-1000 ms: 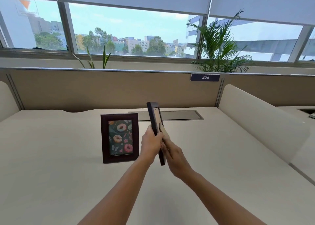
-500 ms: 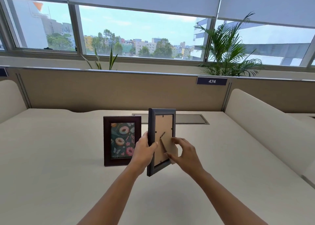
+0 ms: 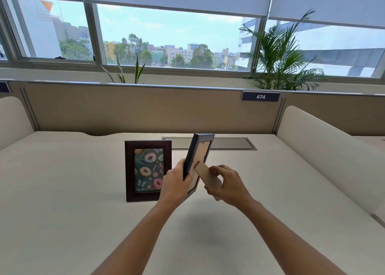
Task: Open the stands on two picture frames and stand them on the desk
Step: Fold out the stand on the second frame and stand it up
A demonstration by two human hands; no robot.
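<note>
1. The left hand is closed around the left edge of a dark grey rectangular picture frame, fingers wrapped over the rim; the frame rises above that grip, tilted to the right, its tan backing board facing the person.
2. The right hand pinches the tan cardboard stand flap between thumb and fingers, just right of the left hand's grip; the flap is swung out from the backing and hinged near the frame's middle.
3. The held frame's lower corner shows just below the left hand, above the pale cream desk; whether it touches the desk cannot be told.
4. Just left of the left hand, a dark brown wooden picture frame with a doughnut print stands upright on the desk, apart from both hands.
</note>
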